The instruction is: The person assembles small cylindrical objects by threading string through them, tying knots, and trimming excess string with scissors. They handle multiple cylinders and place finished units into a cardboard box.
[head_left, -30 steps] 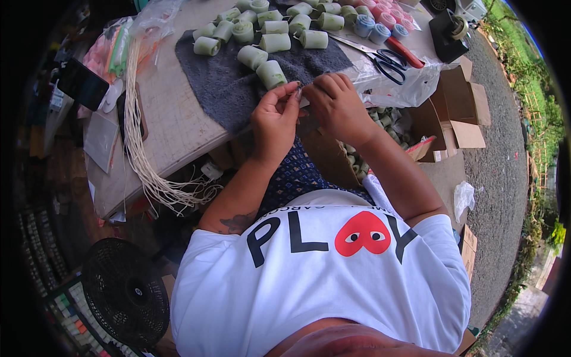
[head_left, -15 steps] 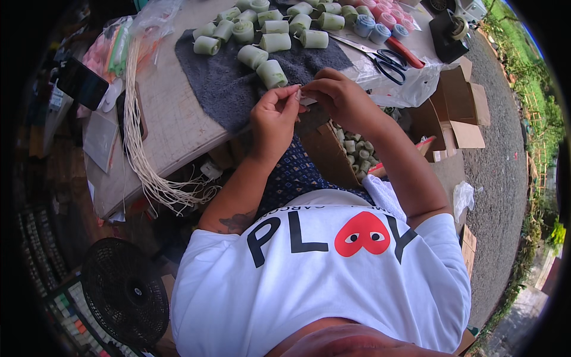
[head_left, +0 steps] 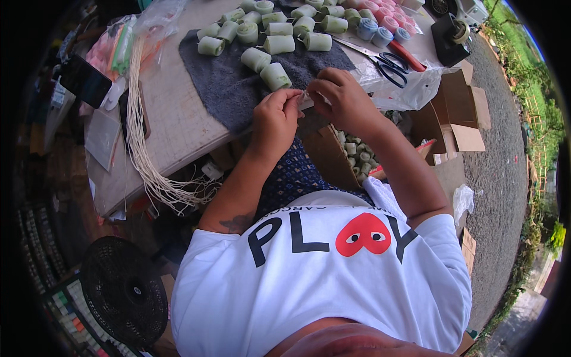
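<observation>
Pale, thin and stiff-looking, a short whitish wick-like strand [head_left: 304, 99], pinched at each end between thumb and forefinger of the left hand [head_left: 275, 119] and the right hand [head_left: 345, 102], just above the near edge of the dark grey towel-like cloth [head_left: 238, 83]. Both hands closed in fine pinches, remaining fingers curled, knuckles nearly touching. Probably very light, slightly springy, easy to bend or kink, so best gripped close to the ends with fingertips rather than in a fist; exact texture too small to tell. Nearest beyond the hands, two pale green cylindrical rolls, seemingly wax [head_left: 267, 68], lying on their sides on the cloth; likely soft-surfaced, apt to dent, prone to rolling. Farther up, more green rolls in a loose cluster, then blue and pink ones [head_left: 386, 24]. To the right, black-handled scissors [head_left: 389, 62] on clear plastic sheeting. To the left, a long bundle of cream cords [head_left: 140, 119] trailing off the grey tabletop [head_left: 172, 119]. Below the table edge, an open cardboard box [head_left: 333, 157] holding more small green pieces.
</observation>
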A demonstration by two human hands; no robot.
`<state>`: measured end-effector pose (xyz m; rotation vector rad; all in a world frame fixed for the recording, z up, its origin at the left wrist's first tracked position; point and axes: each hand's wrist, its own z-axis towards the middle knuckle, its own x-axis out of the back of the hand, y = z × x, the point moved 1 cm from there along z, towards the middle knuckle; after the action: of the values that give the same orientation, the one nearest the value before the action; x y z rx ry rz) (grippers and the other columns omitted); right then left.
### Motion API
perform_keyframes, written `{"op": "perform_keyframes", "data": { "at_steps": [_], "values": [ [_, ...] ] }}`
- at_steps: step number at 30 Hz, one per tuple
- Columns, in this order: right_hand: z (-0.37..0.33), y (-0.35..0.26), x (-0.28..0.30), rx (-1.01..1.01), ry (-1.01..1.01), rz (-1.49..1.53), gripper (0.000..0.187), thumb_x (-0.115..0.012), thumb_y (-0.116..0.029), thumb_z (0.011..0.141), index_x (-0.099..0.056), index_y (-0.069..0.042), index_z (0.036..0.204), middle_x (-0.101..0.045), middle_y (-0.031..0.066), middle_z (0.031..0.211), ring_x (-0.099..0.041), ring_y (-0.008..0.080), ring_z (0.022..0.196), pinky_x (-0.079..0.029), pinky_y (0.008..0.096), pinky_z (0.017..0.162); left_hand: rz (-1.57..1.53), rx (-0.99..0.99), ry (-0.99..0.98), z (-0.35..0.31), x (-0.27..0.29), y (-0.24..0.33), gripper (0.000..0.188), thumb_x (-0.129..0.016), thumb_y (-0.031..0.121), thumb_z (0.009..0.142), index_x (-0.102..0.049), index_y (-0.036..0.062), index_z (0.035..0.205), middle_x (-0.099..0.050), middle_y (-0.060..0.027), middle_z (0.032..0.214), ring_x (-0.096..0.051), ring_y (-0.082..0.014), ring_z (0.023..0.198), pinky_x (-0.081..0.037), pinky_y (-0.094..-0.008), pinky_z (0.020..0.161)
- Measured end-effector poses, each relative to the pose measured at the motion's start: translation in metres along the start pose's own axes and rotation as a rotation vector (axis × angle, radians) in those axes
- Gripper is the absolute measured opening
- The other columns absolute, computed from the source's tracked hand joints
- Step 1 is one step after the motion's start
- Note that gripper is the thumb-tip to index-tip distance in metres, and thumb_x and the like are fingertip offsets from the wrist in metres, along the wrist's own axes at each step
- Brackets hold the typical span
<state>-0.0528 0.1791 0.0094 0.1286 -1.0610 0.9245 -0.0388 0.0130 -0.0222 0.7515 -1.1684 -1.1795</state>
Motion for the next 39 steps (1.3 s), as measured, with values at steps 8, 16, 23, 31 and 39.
{"op": "perform_keyframes", "data": {
  "at_steps": [8,16,23,31,39],
  "values": [
    [-0.006,-0.002,-0.002,-0.092,-0.002,0.047,0.025,-0.068,-0.008,0.071,-0.061,-0.005,0.095,-0.056,0.0092,0.091,-0.056,0.029,0.091,-0.044,0.0386,0.081,-0.133,0.063,0.026,-0.001,-0.002,-0.008,0.015,-0.057,0.009,0.092,-0.064,-0.0007,0.1,-0.067,-0.0087,0.088,-0.066,-0.0117,0.07,-0.051,-0.0217,0.054],
    [-0.001,-0.007,0.003,-0.064,0.017,0.072,0.03,-0.067,-0.014,0.075,-0.062,-0.006,0.103,-0.058,0.0087,0.091,-0.058,0.0265,0.091,-0.043,0.0377,0.081,-0.129,0.038,0.018,-0.001,0.0,-0.003,0.011,-0.055,0.003,0.09,-0.063,-0.0022,0.096,-0.064,-0.0125,0.087,-0.067,-0.0156,0.067,-0.052,-0.0251,0.051],
    [-0.002,-0.004,0.003,0.097,-0.15,-0.164,0.022,-0.054,-0.012,0.077,-0.062,-0.008,0.097,-0.058,0.0066,0.09,-0.058,0.023,0.09,-0.04,0.0344,0.086,-0.095,0.024,0.012,-0.001,0.002,0.0,0.01,-0.055,0.001,0.089,-0.064,-0.0027,0.092,-0.064,-0.0123,0.083,-0.067,-0.016,0.066,-0.054,-0.0262,0.054],
    [-0.007,-0.006,0.014,0.046,-0.177,-0.12,0.018,-0.06,-0.01,0.078,-0.062,-0.006,0.095,-0.058,0.0079,0.094,-0.056,0.0275,0.092,-0.043,0.0371,0.085,-0.125,0.029,-0.039,0.001,0.003,-0.005,0.011,-0.055,0.001,0.089,-0.063,-0.003,0.096,-0.064,-0.0123,0.081,-0.067,-0.0156,0.067,-0.055,-0.0259,0.059],
    [0.008,-0.006,0.024,-0.091,0.023,0.12,0.01,-0.062,-0.012,0.082,-0.066,-0.006,0.089,-0.061,0.011,0.086,-0.06,0.0286,0.081,-0.047,0.0374,0.074,0.786,-0.51,-0.231,0.047,0.062,0.044,0.045,-0.059,-0.004,0.078,-0.058,0.013,0.12,-0.058,-0.008,0.118,-0.053,-0.0249,0.114,-0.045,-0.0374,0.093]
  ]
}}
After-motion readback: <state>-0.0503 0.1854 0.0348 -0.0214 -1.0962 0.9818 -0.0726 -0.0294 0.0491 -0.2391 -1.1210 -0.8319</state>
